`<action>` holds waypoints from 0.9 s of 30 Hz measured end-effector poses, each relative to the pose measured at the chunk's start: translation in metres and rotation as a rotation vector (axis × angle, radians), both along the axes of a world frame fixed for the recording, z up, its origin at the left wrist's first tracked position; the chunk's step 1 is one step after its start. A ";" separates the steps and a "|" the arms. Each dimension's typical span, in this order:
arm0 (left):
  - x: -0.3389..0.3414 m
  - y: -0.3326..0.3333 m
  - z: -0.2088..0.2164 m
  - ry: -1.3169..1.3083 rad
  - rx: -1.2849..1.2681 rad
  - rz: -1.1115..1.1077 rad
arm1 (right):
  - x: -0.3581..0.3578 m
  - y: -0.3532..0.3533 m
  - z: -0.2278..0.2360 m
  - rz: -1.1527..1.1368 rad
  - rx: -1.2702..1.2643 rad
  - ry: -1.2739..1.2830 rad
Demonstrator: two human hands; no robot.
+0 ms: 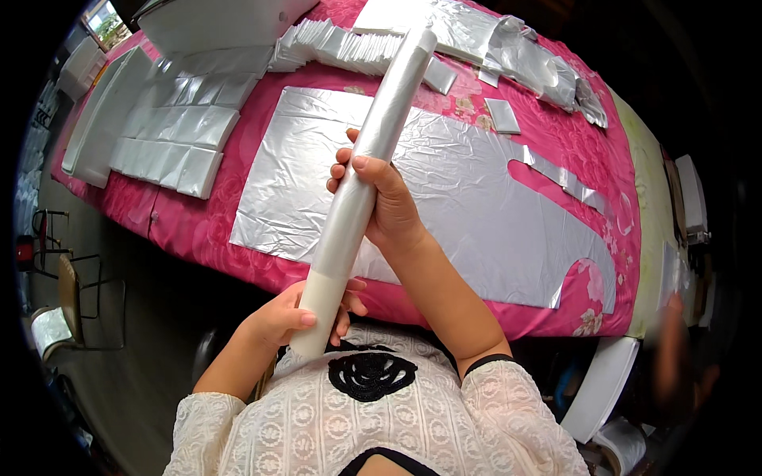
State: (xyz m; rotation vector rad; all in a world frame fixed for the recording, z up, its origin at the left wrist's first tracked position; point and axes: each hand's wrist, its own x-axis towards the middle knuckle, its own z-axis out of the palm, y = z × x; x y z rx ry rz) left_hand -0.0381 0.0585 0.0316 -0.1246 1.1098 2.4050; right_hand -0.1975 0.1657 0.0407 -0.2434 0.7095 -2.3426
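A long roll of silvery plastic film (349, 214) slants up and away from my waist, its bare pale core showing at the near end. My right hand (385, 194) is closed round the roll's middle, thumb on top. Near the lower end, my left hand (305, 317) wraps the pale core, with some fingers showing on its far side. Beneath the roll, a large silver plastic bag (468, 214) lies spread on the table, its handle-shaped strips pointing right. The roll hides part of the bag.
A pink flowered cloth (214, 238) covers the table. Folded silver packets (178, 143) lie in rows at left beside a white bin (107, 119). More packets (333, 47) and crumpled silver bags (532, 63) line the far side. Another person's blurred hand (673, 341) is at right.
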 end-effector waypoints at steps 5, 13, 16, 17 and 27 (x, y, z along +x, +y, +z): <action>-0.013 0.014 -0.029 -0.049 -0.119 0.095 | -0.001 0.033 0.010 -0.225 0.256 0.115; -0.037 0.024 -0.027 -0.075 -0.221 0.150 | 0.012 0.050 -0.006 -0.301 0.381 0.189; -0.039 0.040 -0.025 0.166 -0.819 0.240 | 0.016 0.046 -0.016 -0.321 0.455 0.240; -0.038 0.042 -0.025 0.269 -0.962 0.257 | 0.016 0.046 -0.018 -0.322 0.465 0.248; -0.001 -0.002 -0.031 -0.262 -0.215 -0.304 | -0.061 0.097 -0.045 -0.468 0.436 0.039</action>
